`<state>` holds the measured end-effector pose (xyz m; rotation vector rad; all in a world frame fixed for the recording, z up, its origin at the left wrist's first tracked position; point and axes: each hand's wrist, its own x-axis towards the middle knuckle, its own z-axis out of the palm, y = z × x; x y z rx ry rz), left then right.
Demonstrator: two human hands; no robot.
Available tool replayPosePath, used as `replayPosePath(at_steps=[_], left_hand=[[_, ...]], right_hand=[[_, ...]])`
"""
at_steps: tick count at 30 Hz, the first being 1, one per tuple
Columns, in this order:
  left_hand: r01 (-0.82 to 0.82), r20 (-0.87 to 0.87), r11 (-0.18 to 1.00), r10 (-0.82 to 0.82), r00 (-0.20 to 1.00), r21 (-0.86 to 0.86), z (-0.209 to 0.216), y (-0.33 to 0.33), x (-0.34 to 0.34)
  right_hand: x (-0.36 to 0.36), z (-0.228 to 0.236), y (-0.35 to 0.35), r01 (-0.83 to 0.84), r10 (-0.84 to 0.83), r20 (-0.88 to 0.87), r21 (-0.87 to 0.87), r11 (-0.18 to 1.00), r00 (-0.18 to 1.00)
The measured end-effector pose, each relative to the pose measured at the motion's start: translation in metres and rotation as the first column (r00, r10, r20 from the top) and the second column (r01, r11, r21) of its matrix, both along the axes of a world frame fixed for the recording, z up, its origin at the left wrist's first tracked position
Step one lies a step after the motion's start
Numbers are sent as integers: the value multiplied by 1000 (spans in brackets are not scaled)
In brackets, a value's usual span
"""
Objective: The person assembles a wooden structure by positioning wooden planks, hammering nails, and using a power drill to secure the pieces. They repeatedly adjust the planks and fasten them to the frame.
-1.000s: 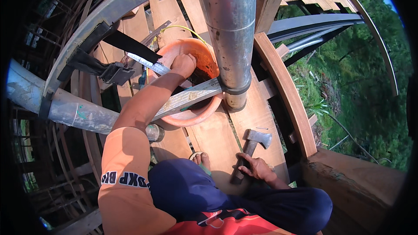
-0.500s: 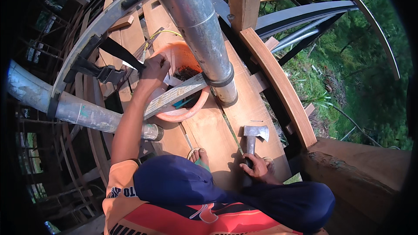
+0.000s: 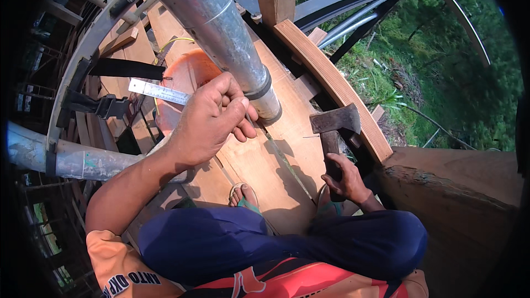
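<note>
In my right hand (image 3: 346, 179) is the handle of a small axe (image 3: 337, 120), its dark steel head raised over the planks (image 3: 287, 157). My left hand (image 3: 218, 113) is closed in a pinch beside the metal post; whatever its fingertips hold is too small or hidden to name. Behind that hand, an orange bucket (image 3: 190, 72) stands on the planks, mostly covered by my hand and forearm. A white ruler-like strip (image 3: 159, 91) with markings juts out over the bucket's left side. Close to the axe head, a thin nail (image 3: 311, 137) lies on a plank.
A grey metal post (image 3: 212, 22) rises slanting in front of me, and a metal pipe (image 3: 99, 161) crosses at left. A timber rail (image 3: 331, 85) edges the planks at right, with a drop to greenery (image 3: 381, 74) beyond. A thick wooden beam (image 3: 452, 187) is at lower right.
My left hand has come out from the bucket's far left rim toward me and right, its fingers now pinched. My right hand has lifted the axe off the planks. The view has shifted.
</note>
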<state>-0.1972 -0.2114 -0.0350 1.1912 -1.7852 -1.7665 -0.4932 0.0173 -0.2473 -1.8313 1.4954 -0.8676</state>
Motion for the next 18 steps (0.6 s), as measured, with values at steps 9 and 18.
replayPosePath(at_steps=[9, 18], left_hand=[[200, -477, 874, 41, 878, 444, -184, 34, -249], [406, -591, 531, 239, 770, 744, -296, 95, -320]], right_hand=[[-45, 163, 17, 591, -591, 86, -259, 764, 802], [-38, 161, 83, 747, -753, 53, 107, 657, 655]])
